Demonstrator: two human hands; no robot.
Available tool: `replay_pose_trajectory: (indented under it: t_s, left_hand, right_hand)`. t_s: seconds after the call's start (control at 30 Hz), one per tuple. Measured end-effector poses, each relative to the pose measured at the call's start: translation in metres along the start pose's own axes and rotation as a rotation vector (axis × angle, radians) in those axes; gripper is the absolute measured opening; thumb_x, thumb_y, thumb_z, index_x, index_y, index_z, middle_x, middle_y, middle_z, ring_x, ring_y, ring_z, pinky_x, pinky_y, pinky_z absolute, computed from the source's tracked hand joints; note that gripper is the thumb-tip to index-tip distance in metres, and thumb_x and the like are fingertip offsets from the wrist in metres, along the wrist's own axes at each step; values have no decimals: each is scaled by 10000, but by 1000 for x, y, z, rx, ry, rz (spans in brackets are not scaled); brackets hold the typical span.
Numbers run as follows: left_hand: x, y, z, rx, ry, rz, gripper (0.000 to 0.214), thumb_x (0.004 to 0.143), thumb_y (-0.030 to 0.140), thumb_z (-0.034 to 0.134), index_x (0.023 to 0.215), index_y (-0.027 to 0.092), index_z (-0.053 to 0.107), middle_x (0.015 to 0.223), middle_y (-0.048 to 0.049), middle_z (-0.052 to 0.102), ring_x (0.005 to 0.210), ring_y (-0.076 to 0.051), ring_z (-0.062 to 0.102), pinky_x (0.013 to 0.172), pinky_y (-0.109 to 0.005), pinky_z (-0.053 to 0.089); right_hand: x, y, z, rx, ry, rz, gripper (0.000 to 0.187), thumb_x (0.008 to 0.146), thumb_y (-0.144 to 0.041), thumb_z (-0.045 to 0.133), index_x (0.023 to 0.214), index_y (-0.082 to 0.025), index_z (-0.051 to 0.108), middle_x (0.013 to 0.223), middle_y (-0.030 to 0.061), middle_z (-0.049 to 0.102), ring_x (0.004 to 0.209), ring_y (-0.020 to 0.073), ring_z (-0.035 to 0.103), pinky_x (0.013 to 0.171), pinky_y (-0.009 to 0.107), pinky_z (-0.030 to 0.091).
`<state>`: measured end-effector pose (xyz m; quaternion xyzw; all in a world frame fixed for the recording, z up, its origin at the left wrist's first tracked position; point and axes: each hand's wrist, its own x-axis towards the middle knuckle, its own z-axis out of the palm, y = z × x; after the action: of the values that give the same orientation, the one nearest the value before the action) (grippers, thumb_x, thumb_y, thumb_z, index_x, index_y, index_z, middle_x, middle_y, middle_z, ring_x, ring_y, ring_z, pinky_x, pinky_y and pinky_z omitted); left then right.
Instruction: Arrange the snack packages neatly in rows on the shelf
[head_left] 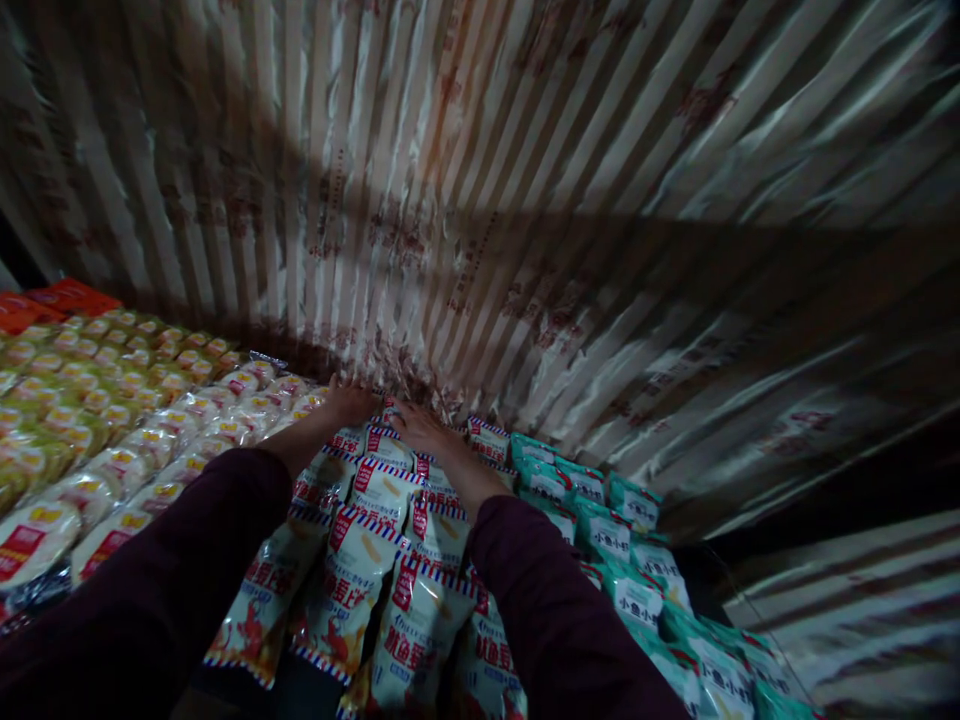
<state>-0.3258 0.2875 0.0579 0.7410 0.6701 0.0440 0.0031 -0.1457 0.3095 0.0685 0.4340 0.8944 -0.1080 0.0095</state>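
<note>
Both my arms, in dark sleeves, reach over rows of white snack bags (pixel 386 485) with red lettering and blue-and-red striped edges. My left hand (pixel 351 402) lies at the far end of these rows, close to the striped wall covering, its fingers stretched out and dimly lit. Beside it, my right hand (pixel 421 428) rests on the rearmost bags with fingers extended. Neither hand visibly grips a bag, though the fingertips are partly lost in shadow. Nearer to me, a larger-looking snack bag (pixel 416 640) overlaps its neighbours between my forearms.
Round wrapped crackers (pixel 124 465) fill the left, with yellow-green packets (pixel 56 400) beyond them and orange packages (pixel 64 298) at the far left. Teal-and-white snack bags (pixel 637 600) stand in rows on the right. A crinkled, striped plastic sheet (pixel 480 200) rises behind everything.
</note>
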Motion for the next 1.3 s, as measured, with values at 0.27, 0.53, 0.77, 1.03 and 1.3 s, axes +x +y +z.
replay_pose_trajectory:
  t_s: [0.27, 0.53, 0.77, 1.03, 1.3]
  left_hand:
    - [-2, -5, 0, 21, 3, -1, 319, 938, 375, 402, 1152, 278, 618, 1295, -96, 562, 1277, -338, 422, 1023, -650, 227]
    - [-15, 35, -5, -60, 63, 123, 442, 930, 378, 439, 1339, 217, 488, 1458, -144, 392, 1382, -373, 261, 1049, -588, 268]
    - [-18, 107, -7, -86, 31, 371, 315, 933, 259, 419, 1198, 240, 589, 1265, -97, 581, 1273, -271, 432, 1090, -540, 218]
    - [-25, 122, -6, -64, -7, 374, 326, 941, 253, 392, 1174, 173, 606, 1249, -158, 588, 1255, -300, 463, 1083, -572, 200]
    - [-68, 155, -22, -108, -16, 504, 395, 978, 370, 328, 1317, 271, 505, 1414, -66, 485, 1345, -265, 380, 1103, -518, 229]
  right_hand:
    - [-4, -3, -2, 28, 29, -7, 512, 974, -363, 342, 1458, -196, 347, 1464, 84, 441, 1365, 206, 384, 1130, 381, 301]
    - [-40, 39, -33, 2, 16, 99, 501, 975, -320, 322, 1436, -135, 385, 1492, 116, 388, 1386, 236, 353, 1135, 390, 297]
    - [-92, 70, -34, -51, -11, 155, 487, 952, -227, 350, 1425, -126, 405, 1457, 106, 443, 1349, 207, 416, 1122, 331, 315]
    - [-103, 65, -24, -36, -15, 68, 453, 920, -151, 375, 1351, -200, 506, 1382, 52, 543, 1287, 175, 486, 1077, 295, 361]
    - [-138, 79, -34, -27, 4, 112, 416, 896, -131, 408, 1264, -209, 584, 1249, 71, 645, 1152, 224, 599, 975, 327, 441]
